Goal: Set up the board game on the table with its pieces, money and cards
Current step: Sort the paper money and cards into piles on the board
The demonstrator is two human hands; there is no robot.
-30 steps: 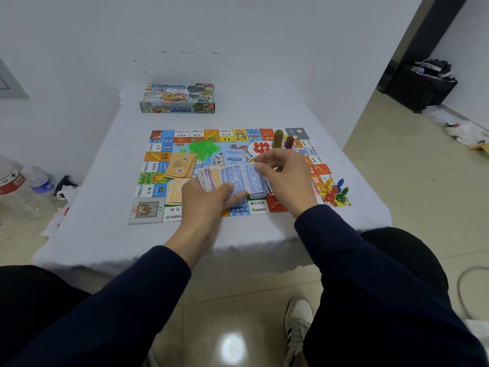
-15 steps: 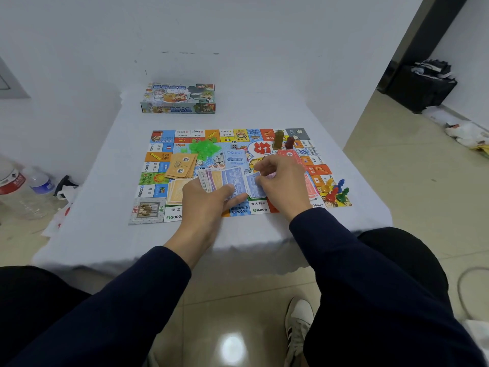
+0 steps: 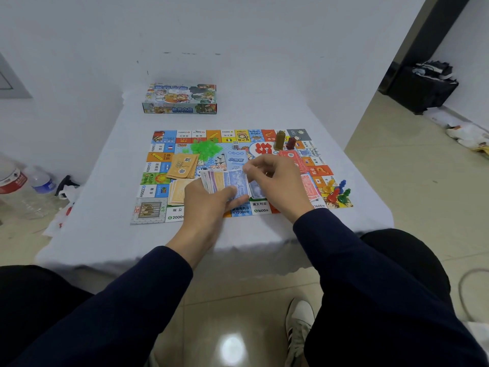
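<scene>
The colourful game board (image 3: 158,207) lies flat on the white table (image 3: 105,234). My left hand (image 3: 209,205) grips a fanned stack of play money (image 3: 225,181) above the board's near edge. My right hand (image 3: 277,181) pinches the blue note (image 3: 255,190) at the right end of the fan. On the board lie orange cards (image 3: 182,166), a tan note pile (image 3: 177,193), green plastic houses (image 3: 205,149), red notes (image 3: 293,160), a die (image 3: 235,145), two tall tokens (image 3: 284,141) and coloured pawns (image 3: 338,192).
The game box (image 3: 181,99) stands at the table's far side by the wall. Plastic bottles (image 3: 23,186) and a bag lie on the floor at left. A dark bag (image 3: 420,86) sits at the far right. My shoe (image 3: 299,329) is below the table edge.
My right hand slid down and right over the fan, then came back to its right end; both hands sank a little toward the board. A pile of red notes now shows beside it.
</scene>
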